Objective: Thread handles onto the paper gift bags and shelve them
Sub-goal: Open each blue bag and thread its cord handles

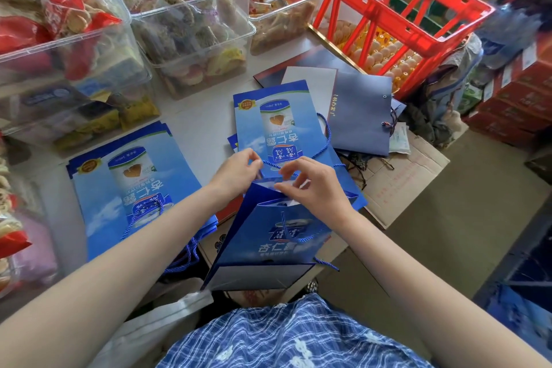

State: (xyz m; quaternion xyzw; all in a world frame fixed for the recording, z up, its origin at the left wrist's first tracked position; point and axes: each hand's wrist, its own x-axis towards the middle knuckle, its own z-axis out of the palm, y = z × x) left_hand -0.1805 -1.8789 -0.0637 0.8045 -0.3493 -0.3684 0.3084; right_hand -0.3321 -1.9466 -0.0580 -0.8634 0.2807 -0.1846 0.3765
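left hand (pixel 236 172): fingers pinched, forearm extended | right hand (pixel 310 185): fingers pinched, forearm extended

A blue paper gift bag (pixel 268 236) is standing partly opened at lower centre of the frame, its mouth tilting away, a blue cord (pixel 270 165) lying across its top edge. Flat bags of the same print (a can on sky blue) are lying in a stack (pixel 131 188) at centre left and another stack (pixel 277 125) at centre.
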